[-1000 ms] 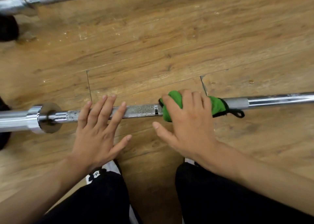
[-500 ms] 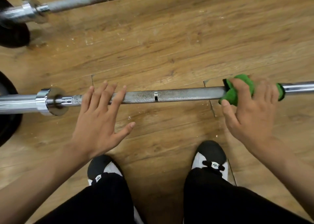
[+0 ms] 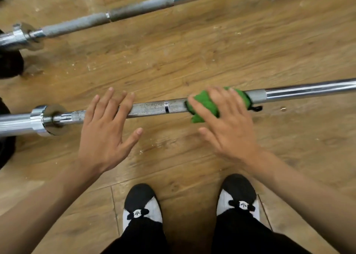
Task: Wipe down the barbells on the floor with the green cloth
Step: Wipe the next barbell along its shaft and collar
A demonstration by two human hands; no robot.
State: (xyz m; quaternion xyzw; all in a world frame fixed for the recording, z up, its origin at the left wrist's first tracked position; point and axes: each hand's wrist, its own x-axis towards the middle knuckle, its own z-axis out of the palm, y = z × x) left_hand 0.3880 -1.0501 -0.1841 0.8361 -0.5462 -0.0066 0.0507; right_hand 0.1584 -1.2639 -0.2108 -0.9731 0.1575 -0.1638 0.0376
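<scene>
L hand (image 3: 105,136): flat, fingers straight, resting on near barbell (image 3: 150,109) shaft.
R hand (image 3: 229,130): fingers extended, thumb splayed, pressing green cloth (image 3: 206,103) onto same bar.
Far barbell (image 3: 134,9): on wood floor (image 3: 192,57), beyond.

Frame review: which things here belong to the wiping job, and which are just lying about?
Job: green cloth, near barbell, far barbell, right hand on the cloth, left hand on the near barbell.
Just there: black plates at left, shoes, wooden floor.
</scene>
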